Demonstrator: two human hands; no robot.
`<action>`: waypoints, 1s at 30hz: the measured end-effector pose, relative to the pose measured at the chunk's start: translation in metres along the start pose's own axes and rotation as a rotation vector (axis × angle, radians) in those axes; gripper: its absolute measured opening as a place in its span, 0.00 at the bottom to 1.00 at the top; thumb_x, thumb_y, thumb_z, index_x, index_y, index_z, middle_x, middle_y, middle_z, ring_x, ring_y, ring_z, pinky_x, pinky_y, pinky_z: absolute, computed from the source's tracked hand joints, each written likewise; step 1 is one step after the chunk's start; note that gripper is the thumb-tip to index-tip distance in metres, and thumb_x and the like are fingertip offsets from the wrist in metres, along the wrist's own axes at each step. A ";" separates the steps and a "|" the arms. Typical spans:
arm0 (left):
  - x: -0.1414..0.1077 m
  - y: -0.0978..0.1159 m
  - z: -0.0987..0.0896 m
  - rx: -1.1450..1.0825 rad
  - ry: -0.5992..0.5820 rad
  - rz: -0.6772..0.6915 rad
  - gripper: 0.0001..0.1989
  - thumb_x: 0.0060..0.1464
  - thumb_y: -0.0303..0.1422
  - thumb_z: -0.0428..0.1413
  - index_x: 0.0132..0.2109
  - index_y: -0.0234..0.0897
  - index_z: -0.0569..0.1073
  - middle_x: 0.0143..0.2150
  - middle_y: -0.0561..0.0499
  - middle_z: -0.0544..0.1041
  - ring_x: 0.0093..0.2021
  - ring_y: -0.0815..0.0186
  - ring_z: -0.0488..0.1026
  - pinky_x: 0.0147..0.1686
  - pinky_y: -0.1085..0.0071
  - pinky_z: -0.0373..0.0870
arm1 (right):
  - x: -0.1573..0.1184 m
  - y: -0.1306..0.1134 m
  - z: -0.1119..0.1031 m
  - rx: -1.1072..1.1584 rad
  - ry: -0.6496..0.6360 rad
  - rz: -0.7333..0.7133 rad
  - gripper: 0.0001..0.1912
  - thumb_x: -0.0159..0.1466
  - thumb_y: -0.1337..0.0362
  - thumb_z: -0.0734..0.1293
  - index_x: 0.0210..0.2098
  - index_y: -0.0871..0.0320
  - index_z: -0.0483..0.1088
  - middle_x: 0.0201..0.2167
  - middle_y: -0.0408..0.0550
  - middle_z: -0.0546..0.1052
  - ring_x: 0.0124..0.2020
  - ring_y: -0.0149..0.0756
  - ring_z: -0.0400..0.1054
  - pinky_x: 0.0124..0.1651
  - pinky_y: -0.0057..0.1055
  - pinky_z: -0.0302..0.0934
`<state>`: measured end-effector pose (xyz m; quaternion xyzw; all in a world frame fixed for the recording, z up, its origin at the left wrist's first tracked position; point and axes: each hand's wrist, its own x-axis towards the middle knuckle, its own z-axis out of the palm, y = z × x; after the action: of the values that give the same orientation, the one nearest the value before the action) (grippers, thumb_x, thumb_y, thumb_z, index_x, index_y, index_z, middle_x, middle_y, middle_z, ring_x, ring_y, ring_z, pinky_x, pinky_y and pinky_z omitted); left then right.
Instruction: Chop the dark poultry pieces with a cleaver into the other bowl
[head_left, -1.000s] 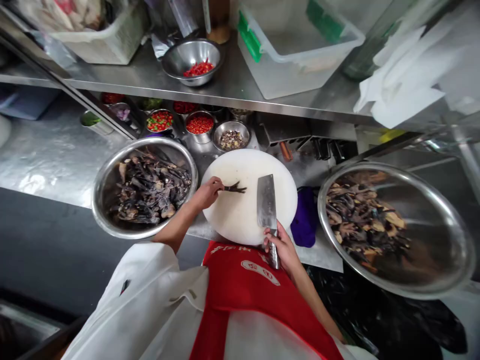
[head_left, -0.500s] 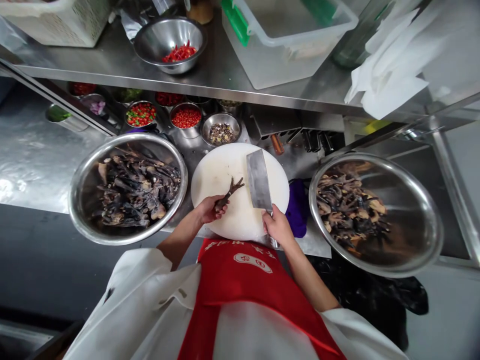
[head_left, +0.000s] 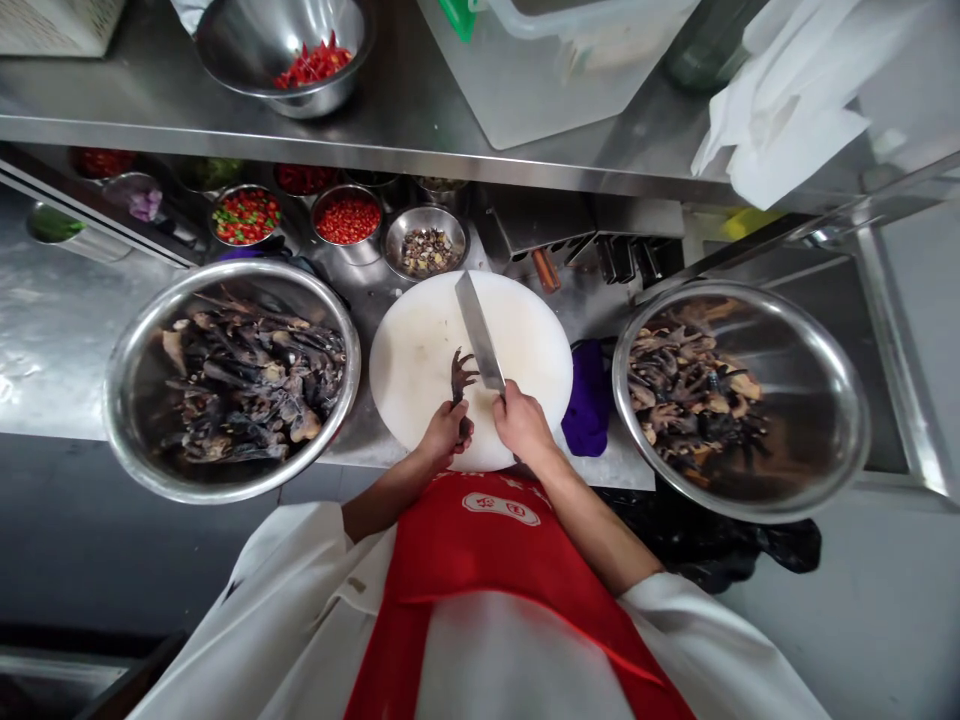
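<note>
My left hand (head_left: 445,432) is closed around the leg end of a dark chicken foot (head_left: 462,376), whose toes point away from me over the round white cutting board (head_left: 405,350). In my right hand (head_left: 522,424) is a cleaver (head_left: 480,332), gripped by its handle. Its blade stands nearly on edge, just right of the foot's toes; whether it touches the board I cannot tell. Left of the board, a large steel bowl (head_left: 120,400) holds a heap of dark chicken feet (head_left: 251,380). Another steel bowl (head_left: 817,420) on the right holds more dark pieces (head_left: 694,390).
Behind the board are small steel pots of chopped red chilies (head_left: 347,221) and a bowl of chopped bits (head_left: 429,252). Knives stand in a rack (head_left: 540,225). A steel shelf (head_left: 405,155) overhangs the back. A purple cloth (head_left: 587,405) lies right of the board.
The cleaver has turned from showing its broad face to nearly edge-on and moved left, close to the foot. My left hand has turned the foot's toes from rightward to pointing away.
</note>
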<state>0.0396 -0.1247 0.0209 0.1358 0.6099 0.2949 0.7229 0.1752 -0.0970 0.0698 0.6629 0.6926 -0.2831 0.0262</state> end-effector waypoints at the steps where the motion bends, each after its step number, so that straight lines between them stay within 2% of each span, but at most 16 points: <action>1: 0.000 -0.001 0.000 0.001 0.000 0.009 0.14 0.55 0.44 0.51 0.35 0.40 0.56 0.18 0.58 0.66 0.11 0.74 0.58 0.11 0.79 0.41 | -0.001 -0.003 -0.006 0.008 0.045 -0.023 0.15 0.69 0.62 0.52 0.48 0.62 0.63 0.37 0.56 0.78 0.37 0.43 0.73 0.38 0.31 0.57; 4: 0.002 -0.003 0.001 -0.006 -0.001 0.023 0.15 0.55 0.45 0.51 0.34 0.40 0.56 0.18 0.59 0.65 0.11 0.74 0.57 0.12 0.79 0.41 | -0.001 -0.010 -0.015 0.024 0.139 -0.077 0.17 0.70 0.61 0.50 0.52 0.63 0.61 0.38 0.57 0.78 0.39 0.45 0.73 0.40 0.32 0.58; 5: 0.003 -0.004 0.002 -0.011 0.001 0.020 0.15 0.55 0.45 0.51 0.34 0.41 0.56 0.18 0.59 0.65 0.11 0.74 0.57 0.12 0.79 0.41 | 0.001 -0.011 -0.013 0.013 0.118 -0.073 0.17 0.70 0.62 0.50 0.51 0.63 0.61 0.38 0.57 0.78 0.39 0.45 0.73 0.39 0.32 0.58; 9: 0.004 -0.008 0.006 -0.037 0.003 0.005 0.16 0.54 0.46 0.51 0.35 0.41 0.55 0.19 0.59 0.66 0.11 0.74 0.58 0.12 0.79 0.42 | 0.013 -0.009 0.009 -0.076 -0.097 -0.017 0.11 0.68 0.66 0.54 0.46 0.62 0.62 0.35 0.56 0.78 0.37 0.44 0.74 0.37 0.31 0.59; 12: -0.003 -0.010 0.002 -0.036 -0.026 -0.001 0.17 0.53 0.47 0.52 0.35 0.41 0.55 0.19 0.59 0.65 0.12 0.74 0.59 0.12 0.79 0.43 | 0.018 -0.008 0.020 -0.109 -0.144 -0.022 0.11 0.68 0.67 0.54 0.48 0.62 0.62 0.37 0.56 0.78 0.39 0.44 0.74 0.38 0.31 0.59; 16: -0.019 -0.010 -0.024 0.047 -0.136 -0.101 0.17 0.51 0.47 0.53 0.35 0.40 0.58 0.21 0.58 0.66 0.12 0.74 0.59 0.12 0.78 0.42 | 0.017 -0.005 0.020 -0.117 -0.161 -0.046 0.13 0.69 0.67 0.53 0.49 0.61 0.61 0.38 0.57 0.78 0.40 0.45 0.74 0.40 0.33 0.59; 18: -0.025 -0.007 -0.046 0.172 -0.123 -0.101 0.17 0.49 0.45 0.56 0.38 0.39 0.61 0.25 0.57 0.68 0.14 0.75 0.59 0.13 0.78 0.45 | 0.019 -0.001 0.018 -0.122 -0.158 -0.065 0.12 0.69 0.67 0.53 0.49 0.61 0.62 0.38 0.57 0.78 0.40 0.45 0.74 0.40 0.33 0.59; 20: -0.029 -0.001 -0.066 0.390 -0.023 0.018 0.20 0.45 0.40 0.59 0.44 0.40 0.63 0.28 0.57 0.70 0.17 0.74 0.62 0.16 0.77 0.53 | 0.021 0.005 0.017 -0.127 -0.149 -0.075 0.12 0.68 0.66 0.53 0.48 0.60 0.62 0.38 0.56 0.78 0.39 0.45 0.74 0.39 0.32 0.59; 22: -0.031 0.011 -0.083 0.666 0.080 0.219 0.22 0.45 0.37 0.60 0.48 0.40 0.66 0.30 0.55 0.72 0.23 0.71 0.67 0.23 0.75 0.60 | 0.024 0.012 0.015 -0.130 -0.133 -0.075 0.12 0.68 0.64 0.54 0.47 0.60 0.63 0.37 0.55 0.78 0.38 0.44 0.74 0.38 0.32 0.58; 25: -0.031 0.035 -0.094 0.989 0.115 0.427 0.16 0.52 0.40 0.55 0.46 0.39 0.73 0.33 0.51 0.76 0.31 0.66 0.71 0.32 0.72 0.63 | 0.023 0.020 0.009 -0.117 -0.081 -0.072 0.13 0.69 0.63 0.53 0.46 0.60 0.65 0.35 0.55 0.78 0.37 0.44 0.73 0.37 0.31 0.57; 27: -0.026 0.054 -0.095 1.087 0.092 0.456 0.14 0.55 0.41 0.51 0.42 0.39 0.76 0.33 0.50 0.78 0.32 0.65 0.72 0.33 0.71 0.63 | 0.017 0.021 0.002 -0.077 -0.028 -0.107 0.14 0.69 0.62 0.53 0.45 0.60 0.65 0.33 0.54 0.78 0.35 0.43 0.73 0.37 0.31 0.57; 30: -0.013 0.079 -0.091 1.153 0.054 0.406 0.14 0.53 0.40 0.52 0.38 0.38 0.77 0.32 0.50 0.78 0.31 0.65 0.71 0.30 0.71 0.61 | 0.008 0.015 -0.009 0.010 0.057 -0.204 0.15 0.70 0.60 0.52 0.45 0.60 0.65 0.33 0.52 0.78 0.34 0.42 0.72 0.37 0.31 0.57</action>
<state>-0.0700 -0.0851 0.0555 0.6113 0.6512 0.0526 0.4466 0.1910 -0.0868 0.0686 0.5968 0.7557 -0.2686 -0.0257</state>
